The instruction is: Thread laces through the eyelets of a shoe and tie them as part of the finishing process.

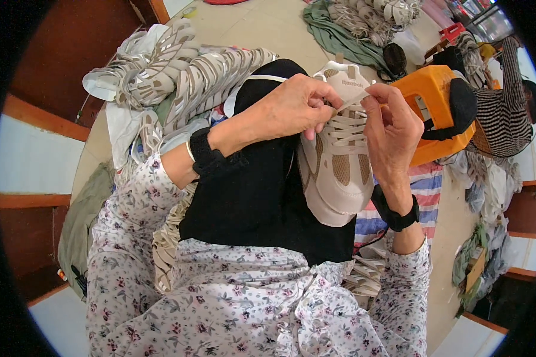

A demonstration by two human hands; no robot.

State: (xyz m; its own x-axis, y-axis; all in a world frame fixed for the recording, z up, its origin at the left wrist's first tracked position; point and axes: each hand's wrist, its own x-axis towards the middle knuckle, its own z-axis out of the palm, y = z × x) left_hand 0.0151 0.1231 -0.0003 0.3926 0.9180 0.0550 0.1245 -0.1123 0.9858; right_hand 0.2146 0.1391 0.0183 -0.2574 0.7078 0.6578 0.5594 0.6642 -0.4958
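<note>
A cream and beige sneaker (338, 199) rests on the black cloth (244, 205) over my lap, toe toward me and tongue (346, 80) pointing away. White shoelace (346, 135) crosses its front in several rows. From the left, my left hand (301, 106) is closed in a pinch on the lace by the upper eyelets. Across the tongue, my right hand (393, 128) pinches a stretch of lace between thumb and forefinger, and a short end pokes up above the fingertips. My fingers partly cover the upper eyelets.
Stacked beige shoe pieces (190, 83) lie at the far left, with more shoe uppers (369, 21) on green cloth (333, 35) at the back. Right of the shoe stands an orange plastic stool (429, 83), with a striped bag (500, 119) beside it. Striped sheeting (423, 184) covers the floor there.
</note>
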